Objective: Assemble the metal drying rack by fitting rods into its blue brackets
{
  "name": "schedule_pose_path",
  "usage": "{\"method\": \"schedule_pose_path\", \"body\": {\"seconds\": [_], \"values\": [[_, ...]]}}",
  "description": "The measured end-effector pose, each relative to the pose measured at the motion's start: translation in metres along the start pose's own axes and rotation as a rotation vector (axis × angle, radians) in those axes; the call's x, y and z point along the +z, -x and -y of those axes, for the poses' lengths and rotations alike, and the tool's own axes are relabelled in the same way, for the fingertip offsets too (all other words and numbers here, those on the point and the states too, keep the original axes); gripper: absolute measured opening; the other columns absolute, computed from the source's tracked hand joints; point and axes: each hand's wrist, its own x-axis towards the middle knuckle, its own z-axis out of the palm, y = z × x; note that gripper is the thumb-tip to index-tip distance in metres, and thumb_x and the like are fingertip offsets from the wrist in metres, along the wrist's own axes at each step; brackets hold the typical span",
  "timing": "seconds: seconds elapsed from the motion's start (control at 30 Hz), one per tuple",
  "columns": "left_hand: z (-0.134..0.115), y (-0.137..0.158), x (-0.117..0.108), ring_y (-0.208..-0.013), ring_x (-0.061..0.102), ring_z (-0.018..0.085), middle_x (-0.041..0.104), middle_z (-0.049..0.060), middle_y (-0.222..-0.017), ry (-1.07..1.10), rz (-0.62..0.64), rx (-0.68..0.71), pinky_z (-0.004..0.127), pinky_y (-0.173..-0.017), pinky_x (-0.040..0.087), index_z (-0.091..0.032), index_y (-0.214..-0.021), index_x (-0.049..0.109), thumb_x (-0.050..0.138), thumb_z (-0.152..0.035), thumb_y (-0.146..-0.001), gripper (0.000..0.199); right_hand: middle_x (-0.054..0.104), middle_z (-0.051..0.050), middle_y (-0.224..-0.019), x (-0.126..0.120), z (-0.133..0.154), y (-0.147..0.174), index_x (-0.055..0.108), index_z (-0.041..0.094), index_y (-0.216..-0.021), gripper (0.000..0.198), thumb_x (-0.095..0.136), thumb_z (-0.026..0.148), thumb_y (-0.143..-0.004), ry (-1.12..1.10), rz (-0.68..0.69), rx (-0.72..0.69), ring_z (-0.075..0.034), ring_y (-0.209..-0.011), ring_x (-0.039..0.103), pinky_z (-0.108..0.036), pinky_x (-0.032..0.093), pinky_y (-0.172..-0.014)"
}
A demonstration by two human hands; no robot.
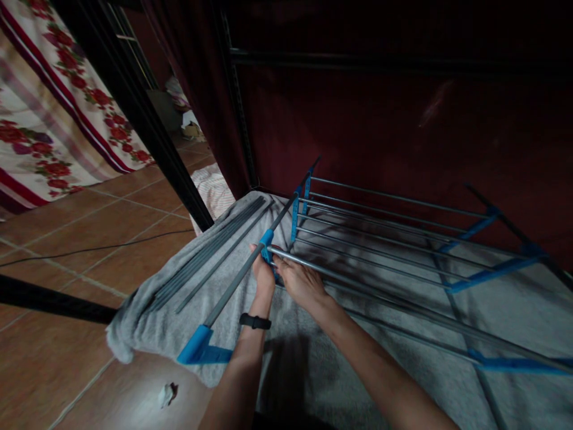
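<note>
A partly assembled drying rack of grey metal tubes and blue plastic joints lies across a grey blanket [233, 352]. My left hand [264, 276], below a black wristband, is closed around a blue plastic joint [266, 239] on the slanting grey tube [235, 289]. Just to its right, my right hand [301, 280] has its fingers bent under the end of a shiny metal rod [322, 269] that meets this joint. The fingertips of my right hand are partly hidden behind the rod. A blue corner piece [197, 346] caps the tube's near end.
Several loose grey rods [208, 254] lie on the blanket at the left. Black metal frame posts [179, 179] stand at its edge, with a dark red panel [358, 131] behind. A cable [111, 245] crosses the tiled floor. A small white scrap [167, 395] lies near the front.
</note>
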Motion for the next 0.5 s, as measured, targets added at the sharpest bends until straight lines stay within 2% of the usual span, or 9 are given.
{"method": "schedule_pose_path", "body": {"seconds": [0.2,0.33,0.5], "values": [[-0.0025,0.0020,0.0008,-0.057,0.044,0.015,0.048,-0.003,-0.062,0.010,0.007,-0.047,0.030,-0.063,0.054,-0.025,-0.064,0.050,0.055,-0.063,-0.102,0.054,0.065,-0.004,-0.152,0.0020,0.0013,0.0003,0.043,0.031,-0.163,0.054,0.029,0.026,-0.112,0.045,-0.014,-0.003,-0.023,-0.129,0.066,-0.035,0.052,-0.106],[-0.0003,0.0002,0.0005,-0.058,0.045,0.014,0.050,-0.003,-0.062,0.026,0.032,-0.071,0.030,-0.066,0.054,-0.024,-0.065,0.051,0.050,-0.073,-0.099,0.060,0.066,-0.006,-0.150,0.0024,0.0021,-0.0001,0.041,0.029,-0.164,0.056,0.025,0.025,-0.112,0.097,0.007,0.001,-0.024,-0.125,0.068,-0.036,0.054,-0.105],[0.0065,-0.0046,0.0000,-0.060,0.045,0.014,0.050,-0.002,-0.062,0.038,0.039,-0.067,0.031,-0.070,0.054,-0.025,-0.066,0.051,0.050,-0.075,-0.099,0.060,0.064,-0.006,-0.152,0.0022,0.0023,0.0004,0.039,0.028,-0.165,0.058,0.024,0.020,-0.110,0.154,-0.007,-0.019,-0.024,-0.124,0.069,-0.036,0.054,-0.105]]}}
